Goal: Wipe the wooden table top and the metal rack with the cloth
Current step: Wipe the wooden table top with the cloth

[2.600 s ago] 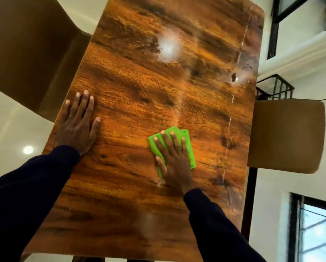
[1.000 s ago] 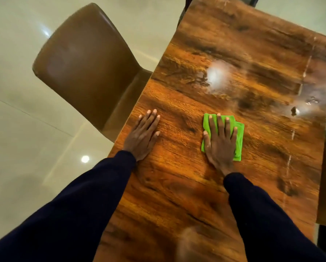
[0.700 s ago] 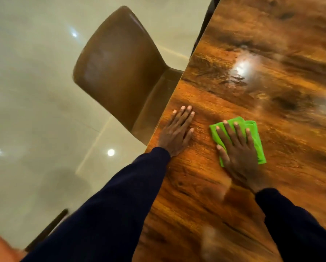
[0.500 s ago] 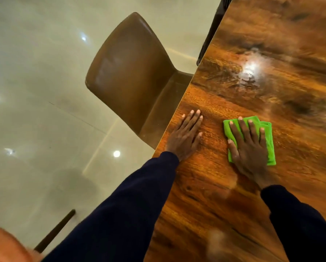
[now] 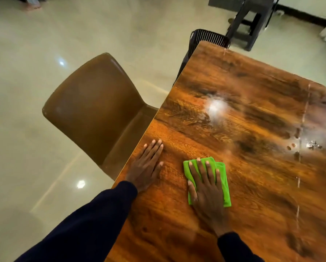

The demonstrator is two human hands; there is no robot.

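The table-top part of the wipe is in hand. A folded, bright green cloth [image 5: 225, 190] lies flat on the glossy, brown-grained wooden table [image 5: 253, 167], in the near half and closer to the left edge than to the right. It is pressed down by the right hand [image 5: 205, 191], which is laid on it palm down with straight, spread fingers. The cloth is pushed rather than gripped. Its far edge and right-hand border show past the fingers.

The left hand [image 5: 146, 171] is released and holds nothing. It is set flat on the bare wood just inside the left edge, fingers straight and close together, apparently as a brace for the body.

Beyond the left edge a brown moulded chair [image 5: 94, 114] is drawn up to the table, and a black slatted chair back [image 5: 207, 37] is seen at the far left corner.

The job is judged to be well short of done. Near the right edge a cluster of small droplets [image 5: 312, 146] and a thin pale streak [image 5: 303, 120] running along that edge are left on the surface — signs that this side has not yet been covered. The metal rack cannot be made out with any certainty in this view, so that half of the task is taken as not yet begun.

For the next move, flat pressure is called for, with the cloth slid under the palm toward the far end and the right edge in overlapping passes. The fold should be kept from bunching or slipping out — the surface looks slick — and the bracing hand will likely have to be shifted so the wood beneath it is wiped too.
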